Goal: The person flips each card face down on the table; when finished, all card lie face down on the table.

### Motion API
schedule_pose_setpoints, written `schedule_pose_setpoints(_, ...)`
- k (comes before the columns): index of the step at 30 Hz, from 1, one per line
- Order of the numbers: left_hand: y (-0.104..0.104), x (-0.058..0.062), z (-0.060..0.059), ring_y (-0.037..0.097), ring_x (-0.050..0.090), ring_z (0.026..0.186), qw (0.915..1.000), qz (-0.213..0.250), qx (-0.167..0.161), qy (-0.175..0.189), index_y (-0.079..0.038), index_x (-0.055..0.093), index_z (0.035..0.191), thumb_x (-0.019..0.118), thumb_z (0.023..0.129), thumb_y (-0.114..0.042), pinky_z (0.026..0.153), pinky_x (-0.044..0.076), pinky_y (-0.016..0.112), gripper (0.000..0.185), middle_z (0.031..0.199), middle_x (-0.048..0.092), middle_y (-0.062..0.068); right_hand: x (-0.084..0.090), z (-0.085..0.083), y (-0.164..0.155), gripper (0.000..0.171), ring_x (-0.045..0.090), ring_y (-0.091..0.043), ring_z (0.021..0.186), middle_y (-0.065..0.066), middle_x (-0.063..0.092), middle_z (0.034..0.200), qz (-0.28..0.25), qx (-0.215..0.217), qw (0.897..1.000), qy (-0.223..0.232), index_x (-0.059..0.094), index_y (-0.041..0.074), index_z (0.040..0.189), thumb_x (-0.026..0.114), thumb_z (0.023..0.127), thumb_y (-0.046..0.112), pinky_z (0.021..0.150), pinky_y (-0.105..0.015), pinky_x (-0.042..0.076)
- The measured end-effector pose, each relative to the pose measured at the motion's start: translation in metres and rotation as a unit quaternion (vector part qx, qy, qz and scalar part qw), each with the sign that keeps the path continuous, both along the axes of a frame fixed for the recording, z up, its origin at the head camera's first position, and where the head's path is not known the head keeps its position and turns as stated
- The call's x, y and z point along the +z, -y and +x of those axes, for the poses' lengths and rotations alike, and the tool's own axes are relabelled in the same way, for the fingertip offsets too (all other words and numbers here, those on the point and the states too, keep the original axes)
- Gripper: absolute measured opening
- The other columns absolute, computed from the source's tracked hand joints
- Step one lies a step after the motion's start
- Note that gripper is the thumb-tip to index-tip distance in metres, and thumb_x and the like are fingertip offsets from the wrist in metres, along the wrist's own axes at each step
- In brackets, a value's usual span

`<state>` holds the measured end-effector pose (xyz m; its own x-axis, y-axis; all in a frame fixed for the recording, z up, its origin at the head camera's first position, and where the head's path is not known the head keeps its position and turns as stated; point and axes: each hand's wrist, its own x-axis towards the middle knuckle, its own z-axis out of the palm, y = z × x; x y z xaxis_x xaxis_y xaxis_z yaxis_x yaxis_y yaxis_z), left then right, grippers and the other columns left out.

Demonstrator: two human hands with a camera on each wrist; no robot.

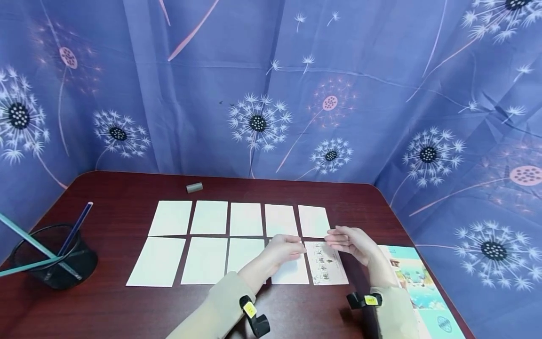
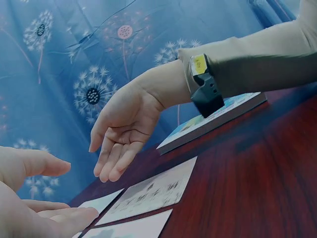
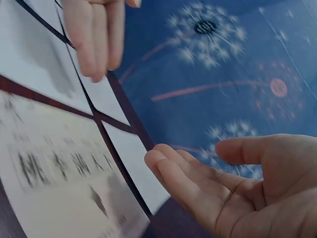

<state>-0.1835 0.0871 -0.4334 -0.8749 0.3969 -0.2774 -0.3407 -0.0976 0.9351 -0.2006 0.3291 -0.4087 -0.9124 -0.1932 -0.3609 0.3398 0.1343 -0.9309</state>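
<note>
Ten cards lie on the dark wooden table (image 1: 118,193) in two rows of five. All are blank white except the near row's rightmost card (image 1: 328,266), which shows printed characters, seen also in the left wrist view (image 2: 153,191) and the right wrist view (image 3: 54,173). My left hand (image 1: 285,249) hovers open over the blank card beside it, fingers straight. My right hand (image 1: 349,242) hovers open above the printed card's far end, palm turned inward. Neither hand holds anything. The two hands face each other, a small gap apart.
A black mesh pen holder (image 1: 55,259) with pencils stands at the near left. A small grey cylinder (image 1: 194,187) lies behind the cards. A colourful book (image 1: 419,282) rests at the right table edge. Blue dandelion curtains enclose the table.
</note>
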Motion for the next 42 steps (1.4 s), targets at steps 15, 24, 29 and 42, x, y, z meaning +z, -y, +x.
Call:
schedule_pose_setpoints(15, -0.017, -0.004, 0.003, 0.039, 0.061, 0.116, 0.9999, 0.008, -0.002, 0.012, 0.019, 0.045, 0.132, 0.064, 0.084, 0.000, 0.099, 0.053, 0.041, 0.055, 0.136, 0.050, 0.033, -0.008, 0.007, -0.037, 0.051, 0.072, -0.012, 0.088, -0.012, 0.073, 0.102, 0.054, -0.001, 0.998, 0.013, 0.041, -0.025, 0.130, 0.037, 0.105, 0.019, 0.081, -0.025, 0.060)
schedule_pose_setpoints(24, -0.018, -0.005, 0.005, 0.039, 0.061, 0.116, 0.9999, 0.008, -0.009, 0.008, 0.020, 0.046, 0.130, 0.065, 0.083, 0.000, 0.100, 0.053, 0.042, 0.055, 0.129, 0.055, 0.032, -0.014, 0.008, -0.038, 0.052, 0.072, -0.011, 0.086, -0.011, 0.073, 0.104, 0.079, 0.000, 0.997, 0.027, 0.043, -0.025, 0.129, 0.039, 0.104, 0.021, 0.079, -0.025, 0.061)
schedule_pose_setpoints(29, -0.018, -0.006, 0.005, 0.039, 0.061, 0.117, 0.9998, 0.003, -0.016, 0.010, 0.020, 0.045, 0.130, 0.066, 0.083, -0.001, 0.099, 0.053, 0.041, 0.056, 0.127, 0.057, 0.031, -0.015, 0.008, -0.037, 0.052, 0.072, -0.011, 0.086, -0.012, 0.073, 0.102, 0.070, 0.005, 0.997, 0.029, 0.044, -0.026, 0.127, 0.039, 0.104, 0.020, 0.078, -0.024, 0.060)
schedule_pose_setpoints(42, -0.020, -0.009, 0.005, 0.038, 0.062, 0.116, 0.9998, 0.007, -0.016, 0.004, 0.021, 0.045, 0.130, 0.065, 0.082, 0.000, 0.099, 0.054, 0.040, 0.056, 0.127, 0.057, 0.031, -0.013, 0.008, -0.032, 0.050, 0.071, -0.010, 0.087, -0.006, 0.073, 0.100, 0.079, 0.000, 0.997, 0.020, 0.043, -0.023, 0.130, 0.037, 0.104, 0.020, 0.080, -0.024, 0.060)
